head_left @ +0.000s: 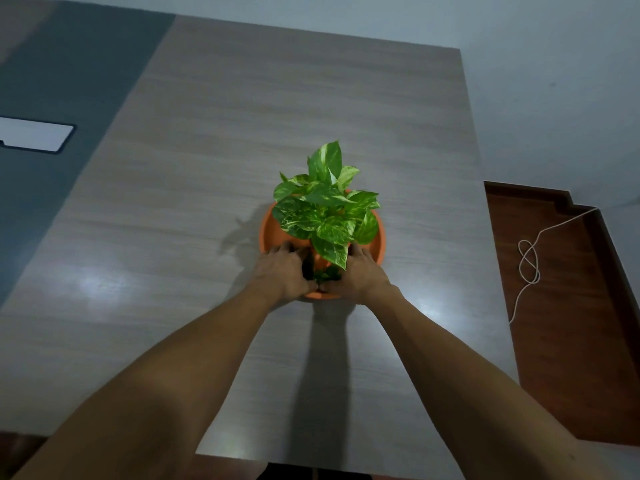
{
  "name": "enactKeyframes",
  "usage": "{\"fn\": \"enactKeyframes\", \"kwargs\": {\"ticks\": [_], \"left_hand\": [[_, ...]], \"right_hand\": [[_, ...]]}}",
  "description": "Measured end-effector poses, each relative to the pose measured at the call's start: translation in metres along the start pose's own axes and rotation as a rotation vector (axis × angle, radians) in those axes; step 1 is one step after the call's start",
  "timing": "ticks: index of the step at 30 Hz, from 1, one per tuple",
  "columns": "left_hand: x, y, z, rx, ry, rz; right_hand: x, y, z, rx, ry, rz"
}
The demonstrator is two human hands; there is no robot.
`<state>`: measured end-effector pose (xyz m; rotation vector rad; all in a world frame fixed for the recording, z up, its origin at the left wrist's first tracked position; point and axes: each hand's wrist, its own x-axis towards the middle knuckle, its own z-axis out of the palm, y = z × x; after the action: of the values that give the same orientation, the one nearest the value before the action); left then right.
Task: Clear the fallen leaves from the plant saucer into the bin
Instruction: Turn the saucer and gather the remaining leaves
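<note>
— Where do the fallen leaves (325,274) lie from us?

— On the near side of the orange saucer (268,233), just in front of the pothos plant (325,209), a dark green clump right between our two hands.

— And the hands?

— Our left hand (285,271) and right hand (358,273) are cupped in from either side, thumbs nearly meeting at the saucer's near rim, equally close. Whether the fingers pinch any leaf yet, we cannot tell.

— The bin?

— Nowhere in our view.
</note>
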<state>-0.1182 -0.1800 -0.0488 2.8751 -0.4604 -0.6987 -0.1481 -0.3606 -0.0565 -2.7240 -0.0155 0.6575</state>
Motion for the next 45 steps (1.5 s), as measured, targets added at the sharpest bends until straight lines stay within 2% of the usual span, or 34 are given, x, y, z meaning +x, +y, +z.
{"fn": "enactKeyframes", "kwargs": {"ticks": [5, 10, 12, 14, 17, 19, 20, 24, 30, 33, 35, 39, 43, 45], "left_hand": [[0.006, 0.008, 0.006, -0.061, 0.004, -0.039], [0.000, 0.012, 0.011, -0.226, 0.045, 0.016], [-0.001, 0.013, 0.012, -0.298, 0.068, 0.006], [0.000, 0.012, 0.015, -0.386, 0.076, -0.011], [0.002, 0.010, 0.018, -0.543, 0.092, -0.054], [0.004, 0.008, 0.019, -0.583, 0.111, -0.088], [0.005, 0.007, 0.019, -0.595, 0.129, -0.101], [0.007, 0.005, 0.014, -0.682, 0.193, -0.165], [0.001, 0.006, 0.002, -0.783, 0.260, -0.213], [-0.002, 0.008, 0.005, -0.765, 0.247, -0.209], [-0.003, 0.010, 0.008, -0.766, 0.219, -0.200], [-0.007, 0.006, 0.019, -0.722, 0.180, -0.170], [-0.002, 0.005, 0.008, -0.705, 0.197, -0.155], [0.000, 0.003, 0.005, -0.667, 0.211, -0.134]], "right_hand": [[0.005, -0.001, 0.017, 0.115, 0.136, 0.001], [-0.005, -0.005, 0.028, 0.214, 0.255, -0.131], [-0.007, -0.008, 0.027, 0.254, 0.277, -0.121], [-0.005, -0.005, 0.028, 0.329, 0.333, -0.098], [0.005, 0.001, 0.027, 0.525, 0.296, -0.017], [0.016, 0.009, 0.028, 0.617, 0.365, 0.050], [0.017, 0.009, 0.024, 0.634, 0.414, 0.115], [0.003, 0.009, 0.010, 0.603, 0.283, 0.208], [-0.001, 0.015, 0.003, 0.719, 0.367, 0.280], [-0.003, 0.020, 0.003, 0.619, 0.344, 0.267], [-0.006, 0.023, 0.000, 0.468, 0.273, 0.187], [-0.004, 0.016, 0.009, 0.341, 0.161, 0.103], [0.003, 0.013, -0.006, 0.074, 0.025, -0.157], [0.005, 0.013, -0.011, 0.102, -0.009, -0.152]]}}
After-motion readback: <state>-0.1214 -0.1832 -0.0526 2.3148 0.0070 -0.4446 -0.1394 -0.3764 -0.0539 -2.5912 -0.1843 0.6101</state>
